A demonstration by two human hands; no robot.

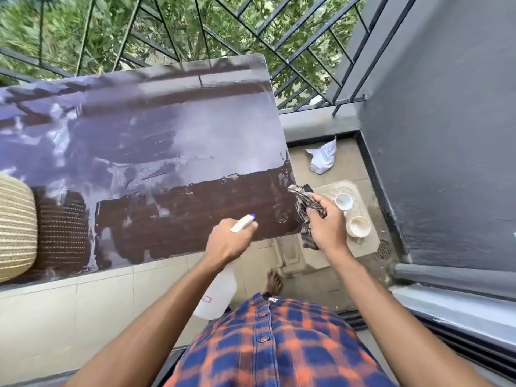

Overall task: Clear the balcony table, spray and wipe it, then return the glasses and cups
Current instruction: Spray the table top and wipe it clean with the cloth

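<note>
We've got the spray bottle (220, 286) gripped in our left hand (227, 243), nozzle over the table's (167, 141) near edge by its right corner. Right hand (325, 222) is closed around a bunched-up cloth (303, 202) just off that right edge. Tabletop's wet and streaky. Two cups (351, 216) sit on a tray (365, 247) on the floor, beside the table.

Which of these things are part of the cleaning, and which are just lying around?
Part of the job:
table
spray bottle, in the left hand
cloth, in the right hand
two cups on the floor

Just lying about:
white bag on the floor
woven cushion
floor drain
</note>
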